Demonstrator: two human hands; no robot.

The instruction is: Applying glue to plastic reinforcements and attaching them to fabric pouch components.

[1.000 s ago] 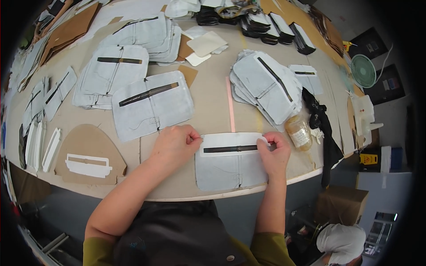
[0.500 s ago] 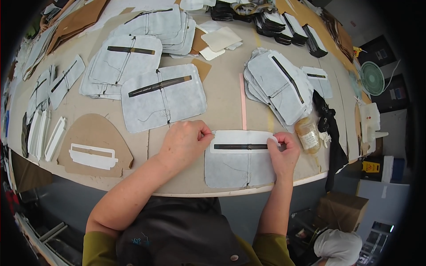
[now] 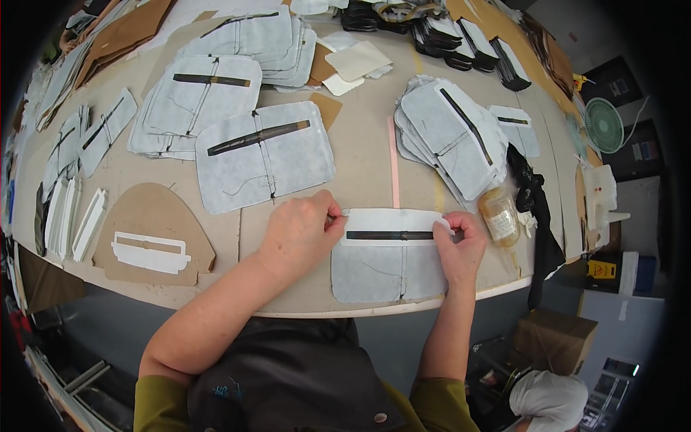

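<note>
Near the table's front edge lies a grey-white panel [image 3: 371, 277] with a black thread line down its middle. Across its upper part sits a white frame-shaped strip [image 3: 378, 216] around a long dark slot [image 3: 389, 235]. My left hand [image 3: 306, 229] is closed in a pinch at the strip's upper left corner. At the strip's upper right end, my right hand [image 3: 463, 243] pinches the edge between thumb and fingers. Directly beyond my left hand rests another slotted panel [image 3: 237, 173]. A bottle of yellowish stuff [image 3: 500, 219] lies to the right of my right hand.
Stacks of similar panels stand at back left [image 3: 162, 115] and right [image 3: 432, 133]. A brown card template [image 3: 155, 209] carries a white frame at left, by several white strips [image 3: 68, 216]. A black cloth [image 3: 547, 237] hangs over the right edge. A pink strip [image 3: 394, 165] lies mid-table.
Hardly anything differs. The view has shifted very slightly, and both hands keep their pinch at the upper corners of the white strip.
</note>
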